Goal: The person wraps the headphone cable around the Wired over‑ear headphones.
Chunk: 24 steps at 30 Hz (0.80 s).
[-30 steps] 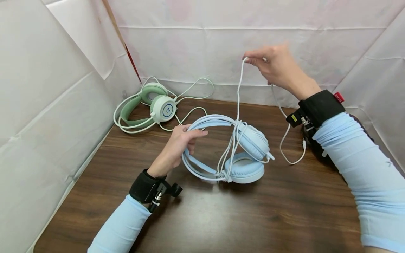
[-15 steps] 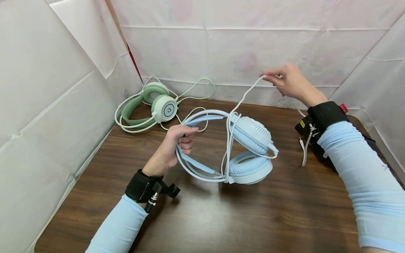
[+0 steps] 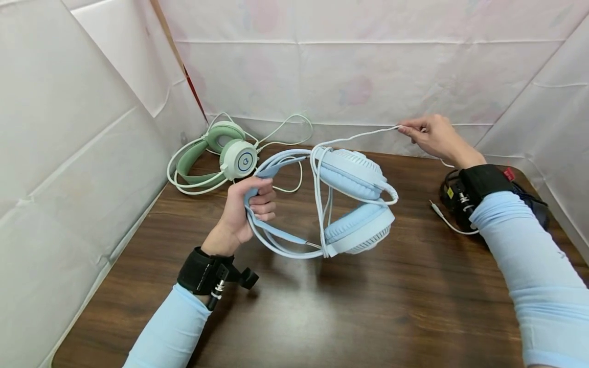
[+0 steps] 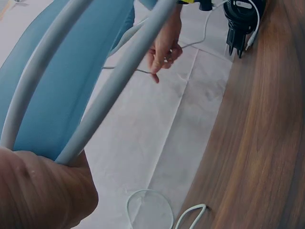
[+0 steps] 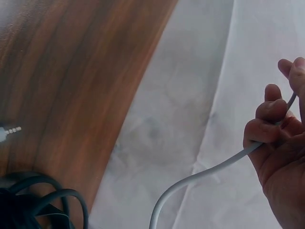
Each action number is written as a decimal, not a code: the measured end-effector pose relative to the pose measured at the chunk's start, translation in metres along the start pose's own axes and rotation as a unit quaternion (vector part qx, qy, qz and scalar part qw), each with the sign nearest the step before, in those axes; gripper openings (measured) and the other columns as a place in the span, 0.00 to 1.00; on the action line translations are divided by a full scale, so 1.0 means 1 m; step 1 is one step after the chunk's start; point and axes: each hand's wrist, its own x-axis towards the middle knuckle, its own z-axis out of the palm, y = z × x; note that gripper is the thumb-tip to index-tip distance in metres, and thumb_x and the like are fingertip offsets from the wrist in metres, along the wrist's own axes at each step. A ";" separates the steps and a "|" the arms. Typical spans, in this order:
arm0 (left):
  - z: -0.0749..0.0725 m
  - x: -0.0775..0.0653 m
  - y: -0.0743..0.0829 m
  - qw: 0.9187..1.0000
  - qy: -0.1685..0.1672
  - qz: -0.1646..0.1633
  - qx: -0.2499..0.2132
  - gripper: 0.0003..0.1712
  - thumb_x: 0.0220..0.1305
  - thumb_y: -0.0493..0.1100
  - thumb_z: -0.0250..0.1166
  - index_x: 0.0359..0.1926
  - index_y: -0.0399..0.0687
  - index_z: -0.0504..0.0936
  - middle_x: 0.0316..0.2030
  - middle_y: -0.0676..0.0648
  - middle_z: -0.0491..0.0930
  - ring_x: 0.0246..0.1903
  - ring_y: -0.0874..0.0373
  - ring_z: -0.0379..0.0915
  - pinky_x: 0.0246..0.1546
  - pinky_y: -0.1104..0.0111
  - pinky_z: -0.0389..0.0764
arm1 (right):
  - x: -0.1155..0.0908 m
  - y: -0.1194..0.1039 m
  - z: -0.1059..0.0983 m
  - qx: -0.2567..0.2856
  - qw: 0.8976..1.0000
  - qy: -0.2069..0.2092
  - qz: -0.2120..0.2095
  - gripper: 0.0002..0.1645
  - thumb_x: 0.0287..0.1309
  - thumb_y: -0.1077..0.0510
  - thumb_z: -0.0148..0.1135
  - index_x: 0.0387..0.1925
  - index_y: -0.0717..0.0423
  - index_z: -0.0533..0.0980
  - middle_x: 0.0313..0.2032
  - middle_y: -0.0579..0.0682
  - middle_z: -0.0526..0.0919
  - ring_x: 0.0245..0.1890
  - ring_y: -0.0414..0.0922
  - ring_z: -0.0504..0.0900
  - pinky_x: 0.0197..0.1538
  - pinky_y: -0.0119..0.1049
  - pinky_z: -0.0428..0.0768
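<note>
Right hand (image 3: 436, 135) lower now, pinching white cord (image 3: 377, 131) sideways; left hand (image 3: 239, 204) grips blue headphones (image 3: 352, 175) (cord still looped round).

This looks like a makeshift recording booth — creased white sheeting (image 3: 414, 61) standing round three sides of a dark wood-grain bench (image 3: 349, 317), with wrist-strapped cameras (image 3: 249, 278) at work — though what building holds it cannot be told.

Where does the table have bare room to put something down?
The widest patch is the table's front, between the left sleeve and right sleeve. In the head view, a smaller one shows between the blue headphones and white plug. Crowded: green headphones at back left, black cables at right.
</note>
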 end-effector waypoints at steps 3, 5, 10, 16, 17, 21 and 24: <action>-0.001 0.000 0.000 0.999 0.008 -0.007 -0.037 0.21 0.76 0.41 0.39 0.21 0.52 0.63 0.17 0.57 0.44 0.15 0.66 0.39 0.17 0.79 0.51 | -0.001 0.001 0.004 0.002 1.000 -0.008 -0.002 0.25 0.75 0.44 0.54 0.60 0.55 0.81 0.31 0.55 0.87 0.24 0.35 0.77 0.27 0.32 0.70; -0.002 0.000 0.001 0.998 0.019 -0.009 -0.063 0.22 0.76 0.42 0.38 0.21 0.51 0.63 0.16 0.58 0.45 0.15 0.66 0.39 0.16 0.79 0.52 | -0.002 0.001 0.007 0.000 1.000 -0.013 -0.008 0.25 0.75 0.44 0.54 0.60 0.56 0.81 0.31 0.56 0.87 0.24 0.36 0.77 0.27 0.32 0.70; -0.004 0.001 0.004 0.991 0.059 -0.003 -0.123 0.22 0.76 0.45 0.38 0.21 0.51 0.63 0.15 0.59 0.48 0.13 0.69 0.43 0.14 0.79 0.58 | -0.008 0.001 0.017 -0.005 0.999 -0.014 -0.030 0.21 0.74 0.50 0.58 0.58 0.57 0.82 0.29 0.56 0.88 0.21 0.33 0.74 0.27 0.30 0.69; -0.007 0.001 0.007 0.974 0.101 0.017 -0.202 0.21 0.73 0.47 0.46 0.20 0.50 0.61 0.14 0.60 0.51 0.11 0.69 0.50 0.13 0.78 0.60 | -0.015 -0.005 0.033 -0.033 0.989 0.011 -0.141 0.12 0.66 0.64 0.65 0.49 0.62 0.86 0.34 0.61 0.90 0.23 0.35 0.74 0.29 0.32 0.69; -0.008 0.001 0.007 0.970 0.109 0.020 -0.214 0.21 0.73 0.47 0.47 0.20 0.50 0.61 0.14 0.60 0.52 0.10 0.68 0.51 0.13 0.77 0.60 | -0.017 -0.006 0.036 -0.036 0.987 0.013 -0.156 0.12 0.65 0.65 0.65 0.48 0.63 0.86 0.34 0.61 0.90 0.23 0.37 0.76 0.29 0.33 0.70; -0.010 0.000 0.008 0.953 0.144 0.033 -0.263 0.22 0.73 0.48 0.49 0.19 0.49 0.61 0.12 0.58 0.55 0.09 0.67 0.53 0.12 0.77 0.61 | -0.028 -0.016 0.046 -0.032 0.979 0.013 -0.199 0.13 0.63 0.68 0.65 0.48 0.66 0.85 0.37 0.61 0.90 0.30 0.48 0.87 0.30 0.39 0.76; -0.011 0.000 0.009 0.941 0.167 0.050 -0.291 0.23 0.73 0.48 0.50 0.19 0.48 0.61 0.11 0.57 0.57 0.08 0.66 0.54 0.12 0.76 0.62 | -0.037 -0.026 0.050 -0.025 0.975 0.017 -0.222 0.15 0.64 0.70 0.64 0.51 0.67 0.84 0.35 0.58 0.89 0.29 0.47 0.84 0.31 0.36 0.75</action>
